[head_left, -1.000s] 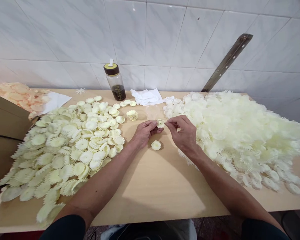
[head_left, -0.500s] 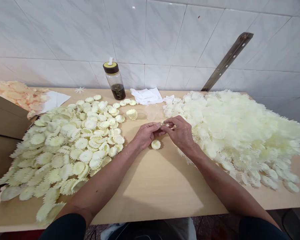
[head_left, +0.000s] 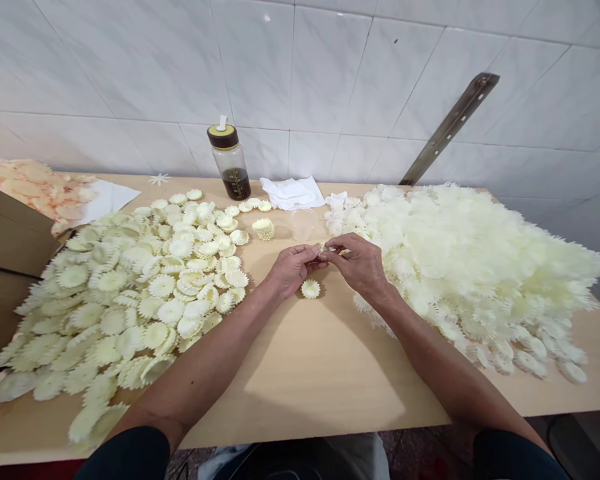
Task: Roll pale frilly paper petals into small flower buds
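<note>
My left hand [head_left: 296, 268] and my right hand [head_left: 356, 261] meet over the middle of the table. Between their fingertips they pinch a small pale yellow petal piece [head_left: 323, 249], mostly hidden by the fingers. Just below lies one round, frilly-edged petal disc [head_left: 311, 289] on the wood. A short stack of cupped petal discs [head_left: 263, 229] stands beyond my left hand. A clear shallow dish [head_left: 303, 223] sits behind the hands.
A heap of curled petal discs [head_left: 145, 287] covers the left of the table [head_left: 320, 373]. Flat pale petals [head_left: 480, 267] pile up at right. Along the wall stand a bottle of dark liquid [head_left: 236, 175], white tissue [head_left: 293, 193] and a leaning metal strip [head_left: 450, 130]. A cardboard box [head_left: 10, 260] is far left.
The view has shifted slightly. Both hands keep nearly the same pinching pose around the small petal piece, and the disc below them stays put.
</note>
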Motion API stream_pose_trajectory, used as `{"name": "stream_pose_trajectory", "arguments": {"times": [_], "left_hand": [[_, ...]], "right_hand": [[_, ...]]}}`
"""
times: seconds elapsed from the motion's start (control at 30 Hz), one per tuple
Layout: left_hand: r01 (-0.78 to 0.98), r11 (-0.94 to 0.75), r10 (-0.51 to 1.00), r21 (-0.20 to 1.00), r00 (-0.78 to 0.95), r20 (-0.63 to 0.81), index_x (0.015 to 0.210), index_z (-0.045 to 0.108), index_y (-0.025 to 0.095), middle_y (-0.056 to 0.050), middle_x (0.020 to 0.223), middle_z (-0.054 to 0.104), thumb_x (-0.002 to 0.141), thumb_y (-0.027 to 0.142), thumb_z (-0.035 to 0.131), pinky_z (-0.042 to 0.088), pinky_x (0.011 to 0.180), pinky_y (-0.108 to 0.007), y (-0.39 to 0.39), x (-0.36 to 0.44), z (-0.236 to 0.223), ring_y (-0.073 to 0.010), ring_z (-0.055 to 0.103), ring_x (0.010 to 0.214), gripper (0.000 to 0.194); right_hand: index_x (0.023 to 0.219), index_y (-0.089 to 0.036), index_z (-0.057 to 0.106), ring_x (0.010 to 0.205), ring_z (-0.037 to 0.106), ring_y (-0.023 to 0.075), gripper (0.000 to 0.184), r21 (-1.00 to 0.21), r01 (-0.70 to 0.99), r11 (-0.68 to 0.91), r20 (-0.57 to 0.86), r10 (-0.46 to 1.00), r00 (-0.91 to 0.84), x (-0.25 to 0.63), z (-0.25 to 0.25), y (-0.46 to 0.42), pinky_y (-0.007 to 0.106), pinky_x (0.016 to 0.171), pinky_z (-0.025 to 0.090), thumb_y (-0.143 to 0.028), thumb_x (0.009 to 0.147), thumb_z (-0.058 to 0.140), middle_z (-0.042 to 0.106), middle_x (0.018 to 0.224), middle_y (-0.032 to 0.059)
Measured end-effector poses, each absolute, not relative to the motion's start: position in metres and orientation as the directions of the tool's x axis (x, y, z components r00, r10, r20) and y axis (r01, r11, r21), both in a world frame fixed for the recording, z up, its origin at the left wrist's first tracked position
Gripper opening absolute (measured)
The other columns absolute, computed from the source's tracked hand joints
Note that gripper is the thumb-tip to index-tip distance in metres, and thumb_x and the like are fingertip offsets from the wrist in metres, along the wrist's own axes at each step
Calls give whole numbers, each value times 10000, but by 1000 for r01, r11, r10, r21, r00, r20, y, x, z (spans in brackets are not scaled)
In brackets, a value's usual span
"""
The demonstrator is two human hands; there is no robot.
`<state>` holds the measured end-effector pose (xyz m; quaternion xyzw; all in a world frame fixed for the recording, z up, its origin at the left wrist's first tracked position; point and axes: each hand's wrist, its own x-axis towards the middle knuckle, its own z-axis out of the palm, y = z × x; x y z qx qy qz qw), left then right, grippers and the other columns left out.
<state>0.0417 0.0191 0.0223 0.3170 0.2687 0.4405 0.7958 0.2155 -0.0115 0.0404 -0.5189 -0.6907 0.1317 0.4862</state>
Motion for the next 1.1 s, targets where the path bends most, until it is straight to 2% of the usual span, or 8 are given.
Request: {"name": "stream_pose_trajectory", "arguments": {"times": [0.2,0.37,0.47,0.6,0.7,0.8,0.9,1.1], "left_hand": [[-536,445,861,717,478,-177,850,773,84,-111,838,755,728,353,932,562,762,-289,20,42,22,-169,700,759,336],[-500,398,872,769,468,-147,854,770,92,-98,799,745,744,404,921,537,743,-268,22,40,21,-141,665,708,363],[-474,371,876,799,465,-130,852,766,95,-94,776,733,738,457,915,527,747,-284,25,39,20,-141,649,693,408],[-438,349,880,829,457,-129,852,771,98,-90,771,725,727,490,918,518,751,-300,26,37,17,-154,658,711,437],[-420,327,882,847,458,-114,848,778,97,-97,794,734,724,508,916,518,762,-305,25,38,16,-158,660,725,451],[-418,319,884,851,454,-109,844,782,88,-105,808,741,730,512,911,529,793,-316,22,40,16,-160,661,729,458],[-436,325,887,839,449,-109,855,783,85,-104,823,745,730,509,911,542,832,-333,21,41,16,-162,665,737,460],[-446,299,890,844,449,-79,821,766,102,-72,783,715,720,518,919,532,762,-313,20,40,17,-153,651,722,455]], "right_hand": [[920,-246,821,757,729,179,148,-781,517,350,453,888,83,217,41,-10,320,728,641,-379,855,824,780,901,31],[1031,-260,842,772,743,168,199,-715,587,379,485,874,26,217,41,-11,309,727,642,-396,898,784,795,1029,45],[1030,-264,848,818,757,190,205,-681,618,393,499,866,0,217,40,-11,322,729,647,-415,930,752,801,1023,55],[987,-270,847,753,765,195,261,-776,542,323,402,915,29,217,39,-10,347,718,663,-474,977,684,812,999,53],[995,-266,839,698,767,203,218,-828,505,245,331,940,86,217,39,-9,351,685,659,-451,910,762,817,936,38],[1007,-260,830,750,781,215,178,-773,577,264,381,920,89,215,38,-10,352,722,653,-359,863,797,823,948,33],[1016,-246,823,763,774,195,152,-676,645,355,487,873,30,213,37,-10,341,752,644,-309,899,750,818,1032,47],[1004,-258,822,786,769,202,134,-598,693,402,563,827,7,213,37,-12,341,769,632,-352,937,752,823,972,44]]}}
